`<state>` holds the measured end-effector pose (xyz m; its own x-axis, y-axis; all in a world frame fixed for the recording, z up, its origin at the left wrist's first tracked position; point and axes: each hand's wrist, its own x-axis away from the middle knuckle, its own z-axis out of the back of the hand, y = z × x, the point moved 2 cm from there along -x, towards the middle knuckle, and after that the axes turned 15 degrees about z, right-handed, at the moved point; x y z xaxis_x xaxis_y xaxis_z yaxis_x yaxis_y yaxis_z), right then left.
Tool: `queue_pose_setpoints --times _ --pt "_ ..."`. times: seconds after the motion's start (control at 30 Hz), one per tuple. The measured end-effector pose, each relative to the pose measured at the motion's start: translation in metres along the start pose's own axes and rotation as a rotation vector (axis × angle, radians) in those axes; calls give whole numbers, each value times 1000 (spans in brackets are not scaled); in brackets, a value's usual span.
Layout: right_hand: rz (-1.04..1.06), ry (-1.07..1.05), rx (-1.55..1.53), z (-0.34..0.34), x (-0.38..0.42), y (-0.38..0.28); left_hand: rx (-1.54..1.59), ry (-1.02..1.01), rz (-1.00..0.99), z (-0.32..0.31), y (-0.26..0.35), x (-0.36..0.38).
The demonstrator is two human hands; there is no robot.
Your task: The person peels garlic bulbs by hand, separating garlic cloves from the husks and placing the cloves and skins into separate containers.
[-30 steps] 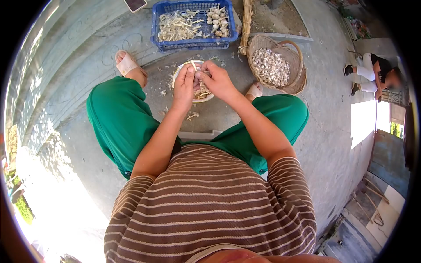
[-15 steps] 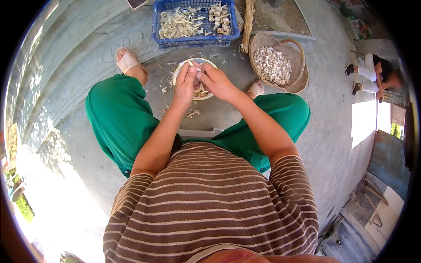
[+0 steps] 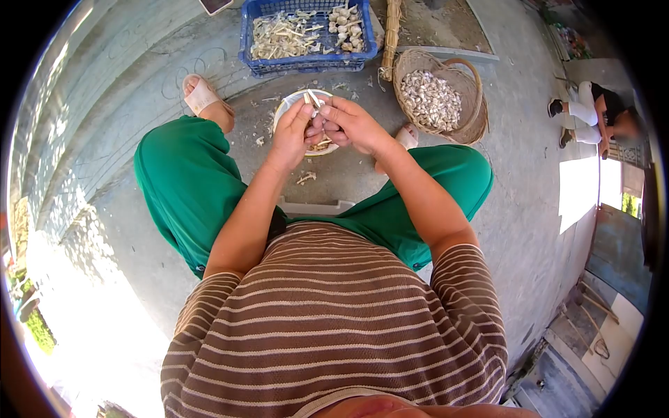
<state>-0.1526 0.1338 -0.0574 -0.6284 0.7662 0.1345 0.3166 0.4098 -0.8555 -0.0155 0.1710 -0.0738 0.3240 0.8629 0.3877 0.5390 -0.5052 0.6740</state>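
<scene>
My left hand and my right hand are close together above a pale bowl, both with fingers closed. Between them they grip a garlic bulb whose pale stem sticks up past the fingertips. Most of the bulb is hidden by my fingers. Bits of stem and peel lie in the bowl below. Beyond it stands a blue plastic crate, with dry garlic stems on the left and whole garlic bulbs on the right. A wicker basket to the right holds many loose garlic cloves.
A straw bundle lies between crate and basket. Garlic scraps are scattered on the concrete floor around the bowl. My sandalled foot is at the left. Another person sits far off to the right.
My hands have drawn slightly apart at the fingertips and turned, and more of the pale stem shows between them. The view has shifted a little.
</scene>
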Motion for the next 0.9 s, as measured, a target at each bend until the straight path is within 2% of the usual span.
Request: queue_pose_setpoints --times 0.13,0.2,0.23,0.3,0.33,0.4,0.63,0.73,0.8,0.9 --pt "27 2 53 1 -1 1 17 27 20 -5 4 1" --pt "156 -5 210 3 -5 7 -18 44 -6 -1 3 -2" --pt "155 -4 209 4 -7 11 -53 62 -32 1 2 -3" --pt "399 -21 656 3 -9 10 -66 83 -42 3 -1 -4" --pt "397 -21 655 1 -9 10 -80 105 -53 3 -2 -4" --pt "556 -3 882 -3 -9 6 -30 95 -39 5 -4 -5" --pt "446 79 769 -2 -14 17 236 85 48 13 -14 -10" --pt "335 193 763 18 -23 32 302 93 18 18 -15 -12" --pt "369 143 1199 23 -25 30 305 117 0 21 -14 -12" --pt "325 176 1219 20 -21 19 308 160 -23 23 -14 -14"
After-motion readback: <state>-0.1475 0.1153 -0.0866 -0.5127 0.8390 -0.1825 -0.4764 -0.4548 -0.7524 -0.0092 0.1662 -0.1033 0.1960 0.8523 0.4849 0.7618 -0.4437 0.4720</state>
